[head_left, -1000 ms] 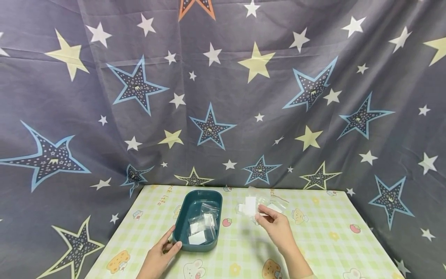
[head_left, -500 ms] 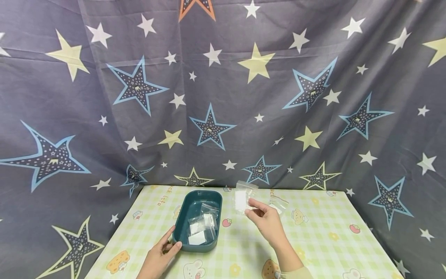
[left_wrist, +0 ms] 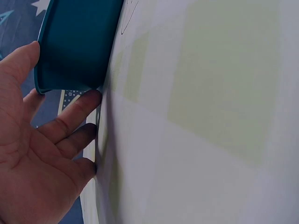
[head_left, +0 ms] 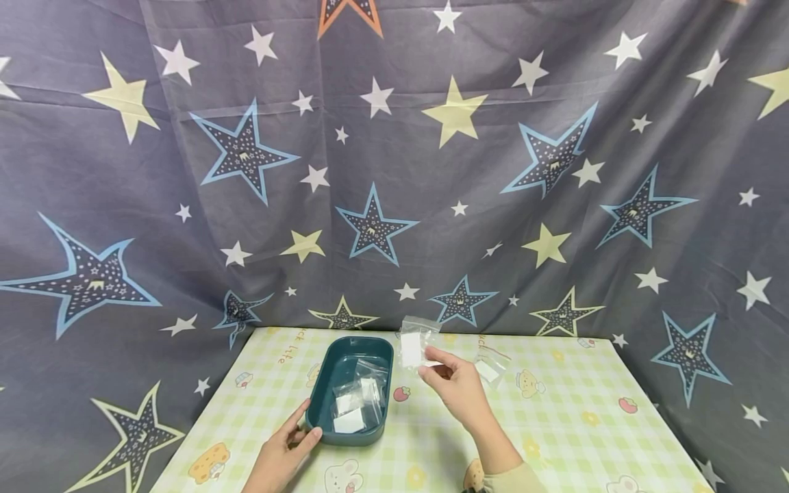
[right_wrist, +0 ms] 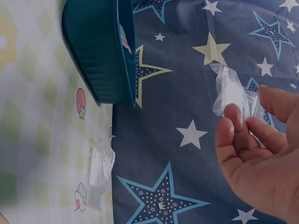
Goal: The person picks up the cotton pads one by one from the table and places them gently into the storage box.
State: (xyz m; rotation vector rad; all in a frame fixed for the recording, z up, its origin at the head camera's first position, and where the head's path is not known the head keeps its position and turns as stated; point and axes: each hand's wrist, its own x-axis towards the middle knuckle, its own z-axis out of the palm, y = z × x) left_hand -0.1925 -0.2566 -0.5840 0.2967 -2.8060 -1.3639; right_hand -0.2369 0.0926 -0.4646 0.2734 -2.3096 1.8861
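Observation:
Between the thumb and fingers of my right hand [head_left: 459, 390] a clear zip bag [head_left: 414, 342] with white pieces inside is pinched. It hangs above the table, right of the dark teal box [head_left: 329, 383]; the right wrist view shows the bag [right_wrist: 229, 91] raised past the fingertips. My left hand [head_left: 285, 448] holds the box at its near left corner, thumb by the rim and other fingers along the outer side. Several small clear bags [head_left: 350, 419] with white contents lie inside the box. Another zip bag [head_left: 489, 370] lies on the table, behind my right hand.
A green checked cloth with cartoon prints [head_left: 592, 445] covers the table. Behind it hangs a grey curtain [head_left: 394, 150] patterned with stars, reaching down to the table's back edge.
My right hand has lifted the zip bag and carried it left toward the box, away from the other bag on the table. My left hand and the box have stayed put.

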